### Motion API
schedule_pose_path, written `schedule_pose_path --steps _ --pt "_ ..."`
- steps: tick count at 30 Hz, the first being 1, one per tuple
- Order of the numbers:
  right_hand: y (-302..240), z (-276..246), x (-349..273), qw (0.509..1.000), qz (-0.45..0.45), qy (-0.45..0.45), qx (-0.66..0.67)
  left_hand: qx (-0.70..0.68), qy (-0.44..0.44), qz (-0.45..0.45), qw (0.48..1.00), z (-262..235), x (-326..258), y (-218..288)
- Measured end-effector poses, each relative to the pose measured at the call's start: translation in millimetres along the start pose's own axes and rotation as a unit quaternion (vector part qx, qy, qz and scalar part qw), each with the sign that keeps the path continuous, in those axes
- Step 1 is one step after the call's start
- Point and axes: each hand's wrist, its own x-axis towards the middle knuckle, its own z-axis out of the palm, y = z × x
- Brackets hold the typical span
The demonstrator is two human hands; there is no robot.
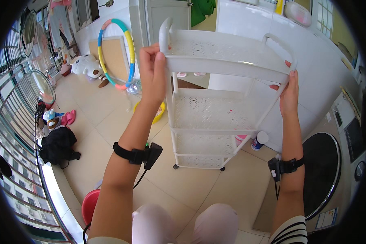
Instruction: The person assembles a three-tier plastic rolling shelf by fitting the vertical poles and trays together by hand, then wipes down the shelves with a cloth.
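Observation:
Before me stands a white plastic rolling cart (213,131) with three perforated shelves and dark casters on the tiled floor. My left hand (152,73) is closed round the left end of its top shelf, thumb on the near side. At the right end, my right hand (289,93) grips the top shelf's corner by the upright; some fingers are partly hidden behind it. The cart's shelves hold nothing that I can make out. A black strap with a small device sits on each of my forearms.
A front-loading washing machine (341,158) is close on the right. Beside the cart stands a blue-and-white container (259,140). A hula hoop (131,53) leans at the far left, near a plush toy (86,66). A red basin (90,206), black bag (59,145) and railing (18,122) line the left.

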Motion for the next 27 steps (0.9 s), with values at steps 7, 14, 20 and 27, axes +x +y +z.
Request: schedule_pose_path --steps 7,14,20,27 --pt "49.6 -42.1 34.9 0.985 0.139 0.029 -0.099 0.207 -0.158 0.208 0.943 42.3 -44.7 81.1" --pt "-35.4 3.5 -62.7 0.973 -0.213 0.081 -0.027 0.077 -0.235 0.203 0.948 30.3 -52.8 116.9" --pt "-137.5 23.1 -99.2 0.884 -0.425 0.017 -0.193 -0.139 -0.198 -0.194 0.951 22.2 -59.8 44.9" --pt "-136.0 101.9 -79.5 0.78 -0.425 -0.194 -0.415 -0.148 -0.095 -0.174 0.969 53.9 -69.5 40.5"
